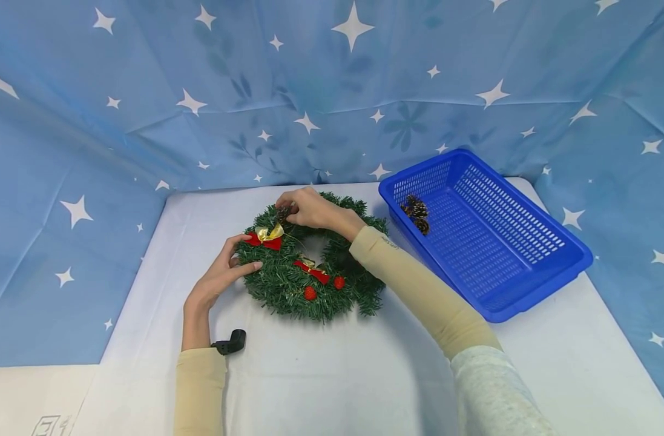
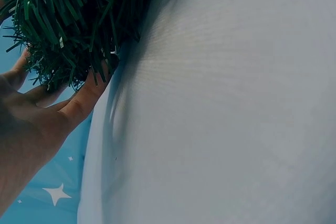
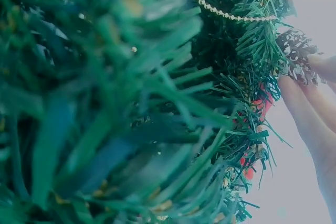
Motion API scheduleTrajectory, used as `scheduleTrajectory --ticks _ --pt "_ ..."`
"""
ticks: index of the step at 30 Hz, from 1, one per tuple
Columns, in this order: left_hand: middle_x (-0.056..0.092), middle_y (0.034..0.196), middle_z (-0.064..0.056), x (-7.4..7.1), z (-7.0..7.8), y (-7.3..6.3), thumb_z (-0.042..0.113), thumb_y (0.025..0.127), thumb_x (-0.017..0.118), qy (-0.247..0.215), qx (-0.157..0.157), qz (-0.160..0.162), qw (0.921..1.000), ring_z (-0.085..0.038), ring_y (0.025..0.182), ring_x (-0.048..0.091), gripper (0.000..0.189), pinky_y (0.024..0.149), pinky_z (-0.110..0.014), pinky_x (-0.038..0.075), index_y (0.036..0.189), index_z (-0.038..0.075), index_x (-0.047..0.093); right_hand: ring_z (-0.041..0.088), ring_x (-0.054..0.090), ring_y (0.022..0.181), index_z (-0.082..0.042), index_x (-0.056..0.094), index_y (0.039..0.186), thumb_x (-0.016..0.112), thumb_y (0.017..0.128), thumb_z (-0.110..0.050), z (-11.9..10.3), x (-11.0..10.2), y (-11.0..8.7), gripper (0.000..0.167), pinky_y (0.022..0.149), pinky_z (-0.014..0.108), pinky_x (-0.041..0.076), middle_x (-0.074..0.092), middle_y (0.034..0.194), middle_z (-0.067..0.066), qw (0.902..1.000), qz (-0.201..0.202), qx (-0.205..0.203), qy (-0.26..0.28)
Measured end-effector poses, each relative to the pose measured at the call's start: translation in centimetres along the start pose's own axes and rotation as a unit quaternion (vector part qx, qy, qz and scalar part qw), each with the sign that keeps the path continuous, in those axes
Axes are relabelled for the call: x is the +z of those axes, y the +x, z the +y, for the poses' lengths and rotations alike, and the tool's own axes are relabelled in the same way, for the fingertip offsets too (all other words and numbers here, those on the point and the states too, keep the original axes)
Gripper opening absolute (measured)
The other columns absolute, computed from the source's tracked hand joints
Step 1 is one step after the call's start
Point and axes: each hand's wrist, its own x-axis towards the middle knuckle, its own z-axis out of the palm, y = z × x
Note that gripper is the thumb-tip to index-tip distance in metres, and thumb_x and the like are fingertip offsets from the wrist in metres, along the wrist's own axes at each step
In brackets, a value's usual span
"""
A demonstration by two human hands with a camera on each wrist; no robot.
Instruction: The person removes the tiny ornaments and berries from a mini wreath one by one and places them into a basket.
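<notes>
A green wreath (image 1: 288,297) lies on the white-covered table. On it are a red bow with gold ribbon (image 1: 265,238) at the upper left, a second red bow (image 1: 313,270) below the ring's opening and two red berries (image 1: 310,293). My right hand (image 1: 310,209) pinches a pine cone (image 3: 298,56) against the wreath's upper left part; in the head view the fingers mostly hide the cone. At the wreath's left side my left hand (image 1: 223,272) grips the greenery between thumb and fingers, some of them underneath, as the left wrist view shows its fingers (image 2: 86,95) against the branches.
A blue plastic basket (image 1: 528,284) stands to the right of the wreath, with several pine cones (image 1: 417,209) in its left corner. Blue star-printed cloth (image 1: 337,79) hangs behind the table and at both sides. A gold bead string (image 3: 223,13) shows on the wreath.
</notes>
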Motion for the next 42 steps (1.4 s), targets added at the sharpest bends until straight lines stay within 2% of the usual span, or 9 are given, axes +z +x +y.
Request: scheduleTrajectory --ticks 9,17,25,32,37,42 --pt "-0.003 0.174 -0.010 0.0 0.0 -0.1 0.044 0.094 0.075 0.002 -0.001 0.001 1.0000 -0.049 0.156 0.009 0.086 0.117 -0.074 0.017 0.161 0.033 0.022 0.026 0.069 0.112 -0.007 0.065 0.135 0.067 0.099 -0.006 0.0 0.0 0.0 0.036 0.093 0.033 0.056 0.069 0.130 0.014 0.9999 0.005 -0.005 -0.007" --pt "-0.005 0.174 -0.009 0.1 -0.1 0.1 0.042 0.094 0.075 -0.005 0.007 -0.001 1.0000 -0.049 0.155 0.012 0.084 0.117 -0.073 0.019 0.160 0.033 0.024 0.026 0.069 0.110 -0.004 0.067 0.131 0.067 0.098 -0.003 0.0 0.4 0.2 0.034 0.093 0.032 0.056 0.071 0.121 0.016 0.9999 -0.010 -0.013 0.006" --pt "-0.005 0.174 -0.008 0.0 -0.2 0.2 0.042 0.094 0.076 -0.005 0.008 -0.002 1.0000 -0.048 0.155 0.013 0.084 0.117 -0.072 0.020 0.159 0.034 0.024 0.026 0.068 0.104 -0.005 0.058 0.123 0.073 0.095 -0.005 -0.3 1.0 0.6 0.031 0.087 0.034 0.055 0.067 0.123 0.014 0.9997 -0.022 0.003 0.006" --pt "-0.005 0.174 -0.008 -0.1 -0.2 0.1 0.043 0.094 0.075 -0.004 0.006 -0.004 1.0000 -0.049 0.156 0.010 0.084 0.117 -0.073 0.018 0.160 0.035 0.023 0.029 0.064 0.123 -0.005 0.061 0.131 0.071 0.096 -0.003 -0.2 1.1 0.8 0.037 0.092 0.037 0.054 0.066 0.133 0.016 0.9997 -0.022 0.001 0.001" --pt "-0.003 0.174 -0.007 -0.1 -0.1 0.1 0.043 0.094 0.075 -0.003 0.005 -0.003 1.0000 -0.050 0.156 0.009 0.083 0.117 -0.074 0.017 0.159 0.034 0.025 0.025 0.067 0.112 -0.005 0.068 0.129 0.072 0.096 -0.006 0.0 0.6 0.6 0.033 0.094 0.035 0.054 0.071 0.124 0.011 0.9997 -0.017 -0.014 -0.010" --pt "-0.003 0.174 -0.006 0.0 -0.1 0.1 0.043 0.094 0.075 -0.002 0.004 -0.003 1.0000 -0.050 0.156 0.008 0.083 0.117 -0.075 0.016 0.159 0.033 0.025 0.023 0.068 0.109 -0.005 0.070 0.127 0.072 0.097 -0.008 0.1 0.2 0.3 0.030 0.093 0.034 0.055 0.072 0.122 0.010 0.9997 -0.004 -0.019 -0.014"
